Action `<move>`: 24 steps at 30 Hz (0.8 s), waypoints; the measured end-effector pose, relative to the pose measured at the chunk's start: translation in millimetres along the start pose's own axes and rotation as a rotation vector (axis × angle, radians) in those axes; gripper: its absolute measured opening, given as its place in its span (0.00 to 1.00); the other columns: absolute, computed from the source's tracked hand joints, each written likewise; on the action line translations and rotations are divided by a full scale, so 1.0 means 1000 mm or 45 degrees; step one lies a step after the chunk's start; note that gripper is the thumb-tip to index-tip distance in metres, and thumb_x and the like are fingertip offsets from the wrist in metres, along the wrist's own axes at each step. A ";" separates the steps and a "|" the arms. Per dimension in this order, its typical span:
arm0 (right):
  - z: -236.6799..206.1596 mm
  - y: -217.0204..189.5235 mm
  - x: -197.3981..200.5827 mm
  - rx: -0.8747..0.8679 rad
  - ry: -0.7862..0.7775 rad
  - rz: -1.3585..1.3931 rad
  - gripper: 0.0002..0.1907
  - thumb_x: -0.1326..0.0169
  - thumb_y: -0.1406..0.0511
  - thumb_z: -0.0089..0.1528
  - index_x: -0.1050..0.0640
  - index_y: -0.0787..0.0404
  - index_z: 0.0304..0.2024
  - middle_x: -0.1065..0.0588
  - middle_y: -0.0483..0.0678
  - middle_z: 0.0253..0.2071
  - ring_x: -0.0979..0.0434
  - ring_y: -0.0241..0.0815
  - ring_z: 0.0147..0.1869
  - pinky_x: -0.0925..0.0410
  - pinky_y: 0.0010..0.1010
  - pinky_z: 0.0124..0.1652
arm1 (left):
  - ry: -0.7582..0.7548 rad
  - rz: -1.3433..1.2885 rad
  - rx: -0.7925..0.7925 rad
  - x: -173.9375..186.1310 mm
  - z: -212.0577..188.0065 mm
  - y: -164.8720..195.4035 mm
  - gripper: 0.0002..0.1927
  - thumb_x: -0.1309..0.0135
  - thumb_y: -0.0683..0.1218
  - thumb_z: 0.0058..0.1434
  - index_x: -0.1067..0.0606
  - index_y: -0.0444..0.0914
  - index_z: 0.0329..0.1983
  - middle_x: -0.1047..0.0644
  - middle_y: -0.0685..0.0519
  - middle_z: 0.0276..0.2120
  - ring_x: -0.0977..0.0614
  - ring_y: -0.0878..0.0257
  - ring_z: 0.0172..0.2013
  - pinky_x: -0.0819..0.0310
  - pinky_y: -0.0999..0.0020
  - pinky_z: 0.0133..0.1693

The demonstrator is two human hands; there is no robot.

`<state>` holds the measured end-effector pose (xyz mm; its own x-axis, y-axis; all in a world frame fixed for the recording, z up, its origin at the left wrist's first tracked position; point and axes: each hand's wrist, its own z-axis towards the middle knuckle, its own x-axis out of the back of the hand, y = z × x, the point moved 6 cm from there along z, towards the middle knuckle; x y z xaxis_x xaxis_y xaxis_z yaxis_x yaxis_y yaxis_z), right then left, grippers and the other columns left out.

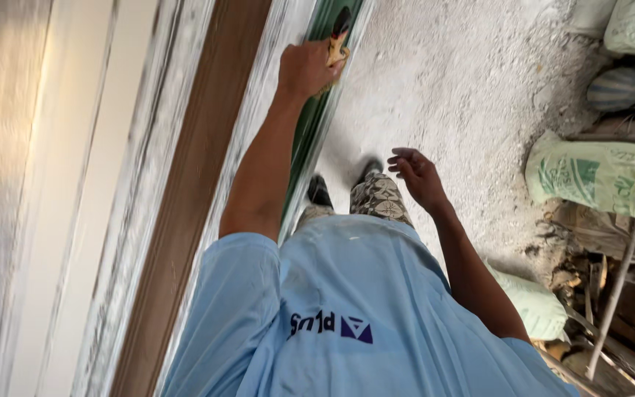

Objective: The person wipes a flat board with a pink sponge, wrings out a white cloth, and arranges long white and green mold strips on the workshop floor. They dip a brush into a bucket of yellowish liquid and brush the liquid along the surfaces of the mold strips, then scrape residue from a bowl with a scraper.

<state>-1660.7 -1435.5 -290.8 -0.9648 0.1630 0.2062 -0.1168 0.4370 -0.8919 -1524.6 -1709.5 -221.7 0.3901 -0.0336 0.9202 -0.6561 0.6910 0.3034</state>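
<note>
My left hand [304, 68] is raised out in front of me with its fingers curled tight around a small tool with a yellow handle and a dark tip [339, 38], which I press against the long green-painted strip of frame [310, 140] that runs away from me between pale, streaky white mouldings [255, 125]. The tool's dark tip lies on the green strip just beyond my knuckles, and only the part of the handle sticking out past my fingers shows. Beside the white mouldings runs a broad brown wooden band [185, 206], and further out lie flat cream-coloured panels [67, 184]. My right hand [417, 176] hangs free at my side, holding nothing, its fingers loosely bent and slightly spread over the dusty grey concrete floor [464, 95]. The two hands are well apart from one another. Below them I can see my light blue shirt [347, 309], my patterned trousers [380, 197] and the dark toes of my shoes [320, 191] standing close to the green strip. Off to my right, near the wall, lie several pale green woven sacks [597, 173], a striped bundle [619, 87] and a heap of rubble and sticks [604, 294].
</note>
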 end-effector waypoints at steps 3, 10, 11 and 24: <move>0.063 -0.018 0.018 -0.068 -0.065 0.105 0.17 0.55 0.64 0.73 0.28 0.65 0.61 0.21 0.51 0.50 0.19 0.41 0.53 0.28 0.30 0.50 | -0.143 -0.105 0.057 -0.021 0.071 -0.001 0.17 0.38 0.60 0.59 0.19 0.44 0.40 0.20 0.50 0.23 0.19 0.50 0.24 0.28 0.49 0.31; 0.256 -0.082 0.101 -0.073 -0.138 0.119 0.18 0.56 0.63 0.73 0.28 0.65 0.61 0.20 0.51 0.52 0.19 0.41 0.54 0.27 0.30 0.49 | -0.162 -0.152 0.036 -0.078 0.268 -0.003 0.17 0.40 0.59 0.62 0.21 0.44 0.43 0.19 0.51 0.28 0.18 0.52 0.26 0.28 0.48 0.35; 0.285 -0.093 0.110 -0.108 -0.146 0.142 0.18 0.56 0.63 0.72 0.29 0.65 0.62 0.21 0.51 0.52 0.20 0.42 0.53 0.27 0.31 0.48 | -0.119 -0.144 0.033 -0.084 0.293 -0.005 0.16 0.40 0.59 0.61 0.21 0.44 0.43 0.19 0.52 0.29 0.18 0.52 0.28 0.29 0.49 0.35; 0.559 -0.203 0.202 -0.022 -0.170 0.285 0.28 0.54 0.54 0.75 0.39 0.62 0.71 0.34 0.59 0.70 0.29 0.50 0.68 0.27 0.40 0.55 | 0.074 -0.086 -0.012 -0.149 0.548 -0.019 0.16 0.38 0.57 0.58 0.21 0.44 0.42 0.19 0.55 0.28 0.18 0.55 0.28 0.33 0.50 0.37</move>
<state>-1964.1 -1986.2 -293.1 -0.9888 0.1399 -0.0518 0.1064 0.4182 -0.9021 -1924.7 -2112.9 -229.3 0.4703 -0.0387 0.8817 -0.6209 0.6955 0.3617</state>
